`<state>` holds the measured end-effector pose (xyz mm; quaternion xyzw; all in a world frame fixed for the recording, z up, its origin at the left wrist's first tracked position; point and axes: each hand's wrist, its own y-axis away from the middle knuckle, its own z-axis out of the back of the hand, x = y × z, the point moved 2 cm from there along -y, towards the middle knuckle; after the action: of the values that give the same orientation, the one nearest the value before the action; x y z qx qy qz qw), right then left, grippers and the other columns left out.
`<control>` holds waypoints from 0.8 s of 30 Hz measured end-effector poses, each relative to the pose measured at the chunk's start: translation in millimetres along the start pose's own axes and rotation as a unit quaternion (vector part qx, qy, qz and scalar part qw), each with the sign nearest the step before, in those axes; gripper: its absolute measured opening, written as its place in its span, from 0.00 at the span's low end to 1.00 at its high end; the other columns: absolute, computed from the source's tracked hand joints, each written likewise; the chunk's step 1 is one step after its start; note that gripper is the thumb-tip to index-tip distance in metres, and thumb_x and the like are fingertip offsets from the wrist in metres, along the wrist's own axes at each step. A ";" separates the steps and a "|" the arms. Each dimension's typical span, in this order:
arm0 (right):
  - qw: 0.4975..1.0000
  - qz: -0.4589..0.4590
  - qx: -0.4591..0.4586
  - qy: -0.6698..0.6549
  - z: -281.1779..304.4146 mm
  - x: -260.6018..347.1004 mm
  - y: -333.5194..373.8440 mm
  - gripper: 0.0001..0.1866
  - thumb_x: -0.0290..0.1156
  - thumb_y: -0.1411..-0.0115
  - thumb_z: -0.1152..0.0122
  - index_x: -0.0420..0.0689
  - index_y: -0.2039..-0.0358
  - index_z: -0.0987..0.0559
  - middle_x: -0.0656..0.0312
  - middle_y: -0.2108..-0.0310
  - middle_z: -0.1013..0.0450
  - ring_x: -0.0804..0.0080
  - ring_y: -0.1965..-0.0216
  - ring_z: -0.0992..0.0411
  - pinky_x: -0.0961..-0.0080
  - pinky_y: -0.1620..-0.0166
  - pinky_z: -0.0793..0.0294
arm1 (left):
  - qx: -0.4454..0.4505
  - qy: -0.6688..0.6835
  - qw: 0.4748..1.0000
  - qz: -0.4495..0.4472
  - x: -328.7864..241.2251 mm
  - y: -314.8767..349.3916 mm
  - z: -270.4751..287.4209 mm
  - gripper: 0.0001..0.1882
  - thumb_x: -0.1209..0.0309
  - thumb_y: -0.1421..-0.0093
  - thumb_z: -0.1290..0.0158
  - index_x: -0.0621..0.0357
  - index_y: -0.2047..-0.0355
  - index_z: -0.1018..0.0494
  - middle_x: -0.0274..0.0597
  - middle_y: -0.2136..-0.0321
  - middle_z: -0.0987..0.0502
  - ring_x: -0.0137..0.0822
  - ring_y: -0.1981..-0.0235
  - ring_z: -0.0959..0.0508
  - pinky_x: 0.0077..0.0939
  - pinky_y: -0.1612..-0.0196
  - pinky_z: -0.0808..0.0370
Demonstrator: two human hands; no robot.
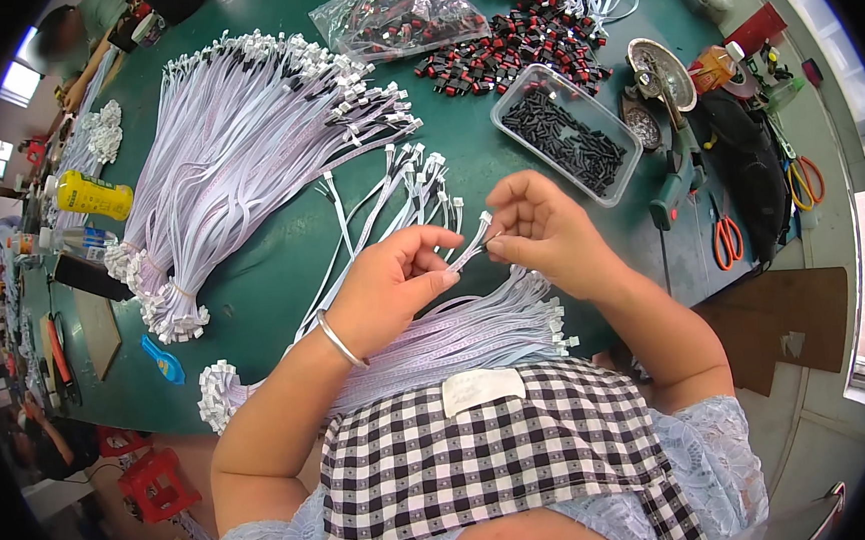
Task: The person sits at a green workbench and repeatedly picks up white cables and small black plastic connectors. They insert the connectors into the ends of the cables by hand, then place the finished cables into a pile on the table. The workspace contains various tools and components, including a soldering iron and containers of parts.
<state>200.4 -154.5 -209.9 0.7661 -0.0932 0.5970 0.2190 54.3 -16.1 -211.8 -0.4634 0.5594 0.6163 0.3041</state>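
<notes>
My left hand [381,282] pinches a white ribbon cable [471,252] close to its end, where a small white connector points up and away. Just right of it, my right hand [547,234] has thumb and forefinger closed at a short dark bit by the cable's tip, too small to make out fully. Under my forearms lies a bundle of white cables [438,345] with white plugs at both ends. Some loose finished-looking cables with black bits [416,176] spread out beyond my left hand. A clear plastic box of short black sleeves [569,140] stands beyond my right hand.
A big tied bundle of white cables [232,133] covers the left of the green table [289,375]. Red and black parts [517,48] are heaped at the back beside a filled plastic bag [400,16]. At right lie a green-handled soldering iron or glue gun [682,177] and orange-handled scissors [726,239].
</notes>
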 end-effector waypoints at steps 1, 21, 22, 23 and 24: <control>1.000 0.000 0.004 -0.003 -4.0 2.1 -0.6 0.20 0.18 0.47 0.42 0.38 0.54 0.34 0.64 0.71 0.30 0.83 0.69 0.31 0.84 0.65 0.31 | -0.025 -0.016 0.999 -0.025 -0.6 -0.1 -0.6 0.17 0.78 0.45 0.47 0.62 0.54 0.31 0.30 0.73 0.27 0.18 0.73 0.30 0.13 0.68 0.31; 0.706 0.287 0.108 0.638 -38.5 -6.3 79.3 0.31 0.38 0.55 0.33 0.51 0.49 0.30 0.59 0.47 0.34 0.59 0.46 0.36 0.59 0.44 0.39 | -0.204 -0.488 0.804 -0.271 4.2 29.4 21.0 0.20 0.69 0.49 0.42 0.55 0.54 0.29 0.45 0.59 0.27 0.43 0.59 0.27 0.30 0.55 0.31; 0.690 0.280 0.098 0.660 -40.8 -12.5 89.6 0.31 0.39 0.55 0.33 0.52 0.48 0.30 0.60 0.45 0.36 0.58 0.45 0.38 0.58 0.43 0.41 | -0.196 -0.509 0.787 -0.289 8.2 48.6 18.0 0.19 0.69 0.49 0.42 0.55 0.55 0.29 0.44 0.58 0.27 0.44 0.57 0.28 0.32 0.52 0.32; 0.673 0.273 0.086 0.682 -41.8 -22.2 97.0 0.32 0.41 0.55 0.33 0.53 0.47 0.31 0.60 0.44 0.37 0.58 0.43 0.39 0.58 0.42 0.42 | -0.187 -0.531 0.768 -0.307 13.0 67.1 15.9 0.19 0.69 0.49 0.42 0.55 0.56 0.28 0.44 0.57 0.27 0.46 0.55 0.29 0.34 0.50 0.34; 0.654 0.266 0.073 0.704 -42.2 -30.7 101.4 0.33 0.43 0.55 0.34 0.54 0.47 0.31 0.60 0.42 0.38 0.58 0.42 0.41 0.57 0.41 0.44 | -0.188 -0.553 0.755 -0.297 22.5 83.7 17.8 0.18 0.69 0.49 0.43 0.55 0.57 0.27 0.44 0.56 0.27 0.47 0.53 0.30 0.36 0.49 0.35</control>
<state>114.2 -229.3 -208.4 0.0717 -0.0672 0.9951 -0.0062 -33.3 -17.8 -199.3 -0.2326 0.0004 0.7368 0.6349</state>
